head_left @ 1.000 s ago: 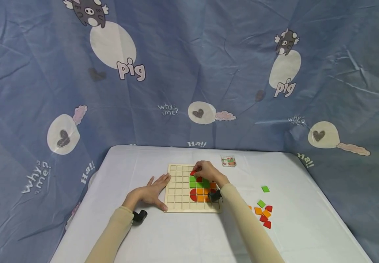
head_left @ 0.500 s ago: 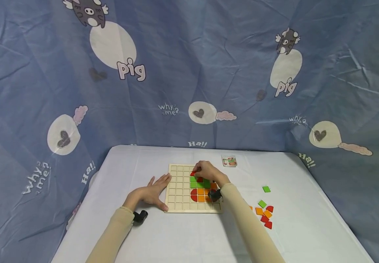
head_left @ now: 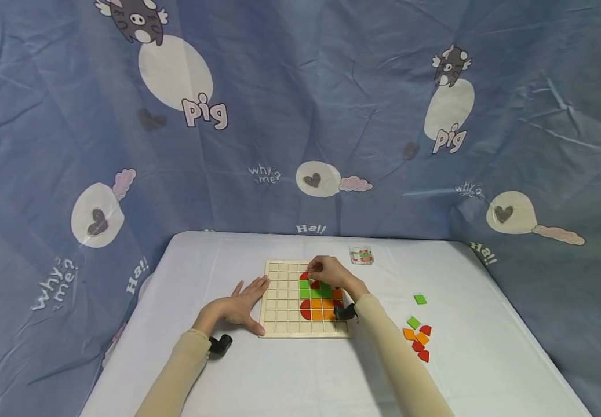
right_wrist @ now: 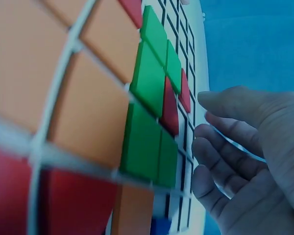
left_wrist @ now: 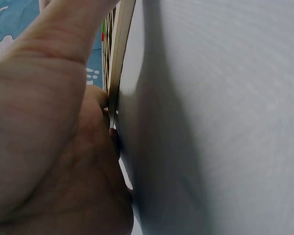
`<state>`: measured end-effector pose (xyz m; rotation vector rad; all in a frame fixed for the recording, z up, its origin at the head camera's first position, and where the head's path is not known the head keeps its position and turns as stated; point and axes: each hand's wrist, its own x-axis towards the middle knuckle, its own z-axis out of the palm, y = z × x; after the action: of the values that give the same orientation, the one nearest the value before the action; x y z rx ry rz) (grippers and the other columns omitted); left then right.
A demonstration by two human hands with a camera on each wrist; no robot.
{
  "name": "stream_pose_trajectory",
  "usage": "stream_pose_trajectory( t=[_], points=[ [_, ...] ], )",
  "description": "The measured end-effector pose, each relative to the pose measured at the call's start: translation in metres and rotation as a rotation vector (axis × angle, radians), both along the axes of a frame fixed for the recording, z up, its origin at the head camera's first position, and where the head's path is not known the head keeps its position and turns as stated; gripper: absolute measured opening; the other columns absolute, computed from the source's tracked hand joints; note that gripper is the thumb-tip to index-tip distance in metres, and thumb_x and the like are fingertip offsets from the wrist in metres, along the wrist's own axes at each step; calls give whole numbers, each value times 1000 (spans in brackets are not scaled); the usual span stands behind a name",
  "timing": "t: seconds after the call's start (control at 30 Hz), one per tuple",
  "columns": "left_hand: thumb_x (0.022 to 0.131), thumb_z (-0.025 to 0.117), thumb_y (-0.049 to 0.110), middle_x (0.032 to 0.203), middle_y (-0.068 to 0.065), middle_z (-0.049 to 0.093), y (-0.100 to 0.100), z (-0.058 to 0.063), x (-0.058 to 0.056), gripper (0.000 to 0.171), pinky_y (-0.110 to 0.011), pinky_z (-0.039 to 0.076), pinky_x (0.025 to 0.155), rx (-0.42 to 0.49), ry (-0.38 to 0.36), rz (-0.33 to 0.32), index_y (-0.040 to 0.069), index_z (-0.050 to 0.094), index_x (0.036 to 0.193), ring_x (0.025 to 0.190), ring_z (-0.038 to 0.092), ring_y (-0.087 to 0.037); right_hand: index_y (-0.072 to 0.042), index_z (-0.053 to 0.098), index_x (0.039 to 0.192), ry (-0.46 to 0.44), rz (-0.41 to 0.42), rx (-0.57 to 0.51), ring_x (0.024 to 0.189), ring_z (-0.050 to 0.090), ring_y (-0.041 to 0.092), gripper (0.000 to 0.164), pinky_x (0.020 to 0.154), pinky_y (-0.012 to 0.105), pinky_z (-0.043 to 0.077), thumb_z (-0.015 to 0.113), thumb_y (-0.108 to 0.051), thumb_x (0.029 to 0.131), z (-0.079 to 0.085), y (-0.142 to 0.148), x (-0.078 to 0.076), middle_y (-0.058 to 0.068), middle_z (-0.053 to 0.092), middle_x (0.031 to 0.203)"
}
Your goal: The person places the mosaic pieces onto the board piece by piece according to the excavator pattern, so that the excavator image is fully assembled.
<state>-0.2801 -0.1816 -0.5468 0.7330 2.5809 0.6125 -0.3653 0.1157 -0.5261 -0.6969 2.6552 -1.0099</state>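
A wooden grid board [head_left: 281,330] lies on the table with green, orange and red tiles set in its right part. The left hand [head_left: 243,306] lies spread along the board's left edge, thumb at the near corner; the left wrist view shows its palm [left_wrist: 73,147] against the board's side. Over the far part of the board hovers the right hand [head_left: 330,271]. Its thumb and loosely bent fingers [right_wrist: 225,147] are apart with nothing between them, just beside a red quarter-round tile [head_left: 304,276] that sits in the grid beyond a green tile [head_left: 305,293].
Loose red and orange tiles [head_left: 409,334] lie in a cluster to the right of the board, with two green tiles [head_left: 421,299] farther back. A small pattern card [head_left: 361,255] lies behind the board's right side. A blue printed curtain [head_left: 258,116] hangs behind the table.
The right hand's fingers have let go of the red quarter-round tile and drawn slightly off to the right, showing more of it. The left hand stays in place at the board's edge.
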Motion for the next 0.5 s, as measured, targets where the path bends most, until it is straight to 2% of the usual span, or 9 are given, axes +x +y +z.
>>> stream_pose_trajectory(
  t=[0.23,0.4,0.5],
  points=[
    [60,82,62,164,-10,-4,1,1,1,135,-58,-8,119,0,0,3,6,5,156,151,-4,-29,-7,67,104,90,-56,6,79,58,10,19,70,26,52,68,-20,90,2,32,22,-1,64,89],
    [60,83,60,164,-11,-3,1,3,3,135,-59,-8,118,4,-1,9,5,6,155,151,-3,-31,-9,66,99,119,-82,24,76,55,11,15,64,24,47,70,-18,87,6,68,49,-2,62,85],
    [59,84,59,164,-11,-3,1,4,3,135,-59,-9,118,15,-9,12,5,6,155,151,-3,-31,-9,65,98,100,-110,39,76,53,12,16,63,24,46,72,-16,85,8,95,67,-2,60,85]
  ],
)
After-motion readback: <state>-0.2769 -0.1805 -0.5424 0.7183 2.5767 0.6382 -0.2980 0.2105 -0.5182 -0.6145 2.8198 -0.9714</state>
